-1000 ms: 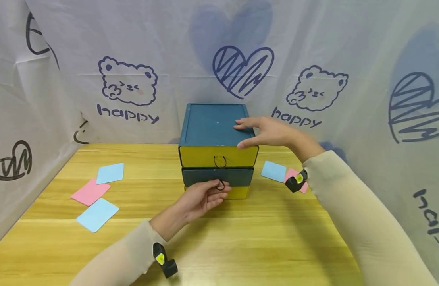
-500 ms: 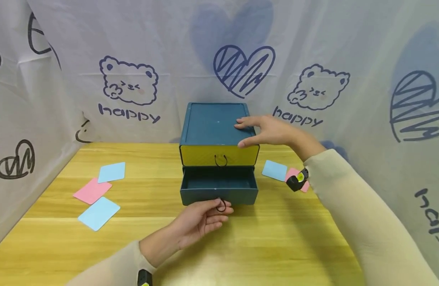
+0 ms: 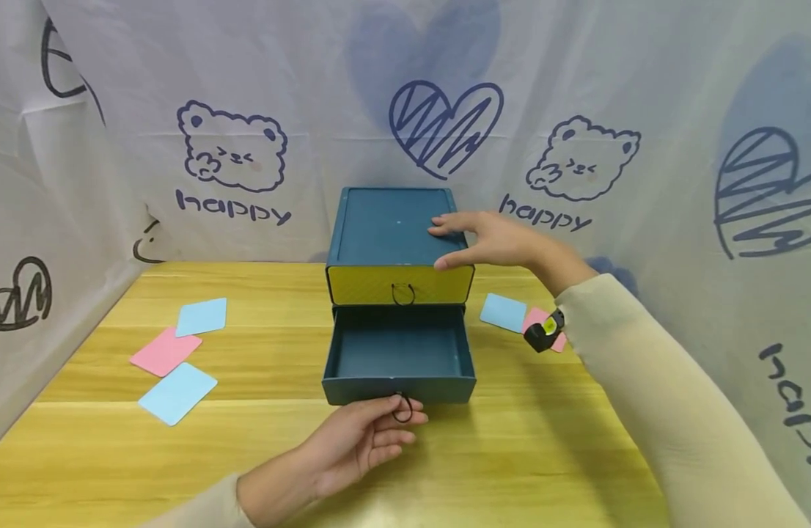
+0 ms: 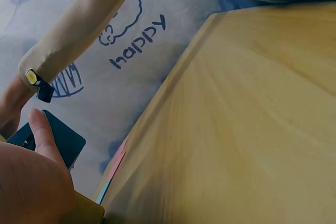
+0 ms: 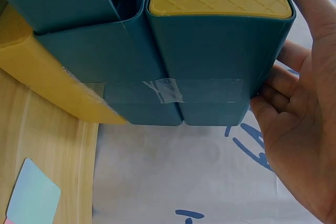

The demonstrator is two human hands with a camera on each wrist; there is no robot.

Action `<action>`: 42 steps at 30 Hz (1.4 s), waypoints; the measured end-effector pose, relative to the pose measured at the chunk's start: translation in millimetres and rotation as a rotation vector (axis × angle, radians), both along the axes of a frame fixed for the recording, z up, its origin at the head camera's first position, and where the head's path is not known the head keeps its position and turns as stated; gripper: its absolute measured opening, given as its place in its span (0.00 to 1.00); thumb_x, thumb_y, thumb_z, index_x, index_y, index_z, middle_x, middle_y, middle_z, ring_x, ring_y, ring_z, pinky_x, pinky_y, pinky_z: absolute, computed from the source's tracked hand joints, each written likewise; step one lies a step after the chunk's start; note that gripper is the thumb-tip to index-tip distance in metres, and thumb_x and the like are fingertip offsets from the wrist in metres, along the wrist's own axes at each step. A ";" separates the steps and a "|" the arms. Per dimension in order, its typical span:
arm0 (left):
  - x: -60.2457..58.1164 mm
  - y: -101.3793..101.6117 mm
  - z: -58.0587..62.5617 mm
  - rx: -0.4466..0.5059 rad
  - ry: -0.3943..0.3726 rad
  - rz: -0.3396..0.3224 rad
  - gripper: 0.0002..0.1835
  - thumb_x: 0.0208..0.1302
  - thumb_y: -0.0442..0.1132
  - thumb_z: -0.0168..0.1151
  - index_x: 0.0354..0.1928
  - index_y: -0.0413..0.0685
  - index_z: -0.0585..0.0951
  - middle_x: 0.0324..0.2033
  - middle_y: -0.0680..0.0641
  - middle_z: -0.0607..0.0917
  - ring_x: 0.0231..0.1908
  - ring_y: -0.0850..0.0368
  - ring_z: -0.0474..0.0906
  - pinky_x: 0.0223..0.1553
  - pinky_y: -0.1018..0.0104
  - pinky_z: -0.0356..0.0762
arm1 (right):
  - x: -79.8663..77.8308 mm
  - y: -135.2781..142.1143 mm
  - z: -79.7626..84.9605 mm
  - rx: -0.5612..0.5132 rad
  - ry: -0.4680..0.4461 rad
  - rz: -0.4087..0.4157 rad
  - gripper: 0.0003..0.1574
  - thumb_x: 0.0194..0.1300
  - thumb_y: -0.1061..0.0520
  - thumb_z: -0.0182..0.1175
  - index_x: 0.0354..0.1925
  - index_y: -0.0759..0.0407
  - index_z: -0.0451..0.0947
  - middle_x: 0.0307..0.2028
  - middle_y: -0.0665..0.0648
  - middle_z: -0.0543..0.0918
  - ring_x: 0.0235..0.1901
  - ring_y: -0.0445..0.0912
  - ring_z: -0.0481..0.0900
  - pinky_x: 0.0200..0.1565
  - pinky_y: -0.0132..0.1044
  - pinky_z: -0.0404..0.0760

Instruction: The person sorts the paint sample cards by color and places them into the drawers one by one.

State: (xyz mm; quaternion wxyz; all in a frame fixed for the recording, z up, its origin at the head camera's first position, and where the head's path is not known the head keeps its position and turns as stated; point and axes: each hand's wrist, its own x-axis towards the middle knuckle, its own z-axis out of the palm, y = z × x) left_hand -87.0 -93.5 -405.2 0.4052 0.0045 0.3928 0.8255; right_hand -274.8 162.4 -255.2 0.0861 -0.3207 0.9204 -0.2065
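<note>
A two-tier drawer box stands at the back of the table, with a teal top [image 3: 389,227] and a yellow upper drawer front [image 3: 362,284]. Below that, the teal lower drawer [image 3: 366,392] is pulled far out, its inner floor showing. My left hand [image 3: 342,451] pinches the black loop handle [image 3: 402,422] on that drawer between thumb and forefinger, the other fingers loosely bent. On the box's right top edge rests my right hand [image 3: 491,238], fingers spread and thumb at the front corner. The right wrist view shows its fingers [image 5: 286,80] along the teal top.
Two blue cards [image 3: 177,394] and a pink card [image 3: 166,352] lie at the left. Right of the box are a blue card [image 3: 503,312] and pink paper [image 3: 536,317], partly behind the right wrist camera [image 3: 542,334]. A yellow base [image 5: 58,82] supports the box. Printed cloth [image 3: 346,95] hangs behind.
The lower drawer has slid out from nearly closed towards the person, drawn by my left hand on the loop. My right hand has stayed on the box top.
</note>
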 end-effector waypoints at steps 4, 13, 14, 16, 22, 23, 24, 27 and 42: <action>4.9 -2.0 -1.8 0.067 -0.037 -0.042 0.18 0.75 0.46 0.51 0.56 0.40 0.77 0.48 0.47 0.86 0.38 0.62 0.85 0.41 0.72 0.81 | -0.3 -0.1 -1.4 0.003 -0.001 -0.003 0.51 0.54 0.26 0.65 0.70 0.44 0.67 0.74 0.46 0.57 0.73 0.48 0.51 0.70 0.55 0.52; 8.2 -2.8 -7.5 0.104 -0.054 -0.081 0.19 0.76 0.46 0.49 0.57 0.41 0.76 0.49 0.48 0.85 0.38 0.62 0.84 0.42 0.72 0.81 | -1.3 0.6 -2.2 -0.011 -0.003 0.007 0.50 0.55 0.28 0.66 0.70 0.45 0.67 0.74 0.47 0.58 0.73 0.49 0.51 0.70 0.55 0.52; 8.4 -3.3 -7.5 0.099 -0.056 -0.082 0.19 0.76 0.46 0.49 0.57 0.41 0.76 0.49 0.48 0.85 0.38 0.62 0.84 0.42 0.72 0.81 | -1.2 0.7 -2.2 -0.010 -0.004 0.007 0.50 0.55 0.28 0.66 0.70 0.45 0.67 0.74 0.47 0.58 0.73 0.49 0.51 0.70 0.55 0.52; 9.0 -4.1 -6.4 0.089 -0.060 -0.083 0.20 0.76 0.47 0.50 0.58 0.40 0.75 0.49 0.47 0.85 0.39 0.62 0.84 0.42 0.72 0.81 | -1.2 1.2 -2.3 -0.010 -0.005 0.004 0.50 0.55 0.28 0.66 0.70 0.45 0.67 0.74 0.47 0.57 0.73 0.48 0.51 0.70 0.55 0.51; 14.9 -8.7 -1.5 0.083 -0.073 -0.176 0.33 0.75 0.58 0.46 0.66 0.36 0.70 0.52 0.46 0.84 0.42 0.62 0.84 0.44 0.71 0.80 | -1.0 1.7 -2.8 -0.020 -0.006 0.007 0.50 0.56 0.29 0.66 0.70 0.45 0.67 0.74 0.47 0.57 0.73 0.48 0.51 0.70 0.54 0.51; 16.2 -9.8 -0.3 0.088 -0.071 -0.195 0.35 0.74 0.60 0.45 0.66 0.36 0.69 0.52 0.46 0.84 0.43 0.62 0.84 0.45 0.71 0.80 | -0.9 1.8 -2.8 -0.021 -0.005 0.006 0.50 0.55 0.29 0.66 0.70 0.45 0.67 0.74 0.47 0.58 0.73 0.48 0.51 0.70 0.54 0.51; 17.5 -11.0 1.0 0.095 -0.068 -0.211 0.36 0.74 0.61 0.44 0.67 0.35 0.68 0.52 0.46 0.84 0.43 0.62 0.83 0.45 0.72 0.80 | -0.8 1.8 -2.7 -0.021 -0.004 0.004 0.50 0.55 0.29 0.66 0.70 0.45 0.67 0.74 0.47 0.58 0.73 0.48 0.51 0.70 0.54 0.52; 20.9 -15.9 4.4 0.122 -0.042 -0.236 0.37 0.74 0.62 0.42 0.66 0.35 0.69 0.51 0.47 0.84 0.43 0.63 0.83 0.45 0.72 0.80 | -1.0 2.0 -2.7 -0.019 -0.003 0.002 0.50 0.55 0.28 0.65 0.70 0.44 0.67 0.74 0.47 0.57 0.73 0.48 0.51 0.70 0.54 0.52; 24.3 -68.6 2.4 0.197 0.031 -0.200 0.38 0.78 0.61 0.29 0.66 0.36 0.71 0.57 0.43 0.81 0.47 0.59 0.83 0.47 0.69 0.80 | -1.7 3.5 -4.0 -0.027 -0.003 0.014 0.49 0.56 0.29 0.66 0.70 0.45 0.67 0.73 0.46 0.58 0.73 0.48 0.51 0.70 0.53 0.52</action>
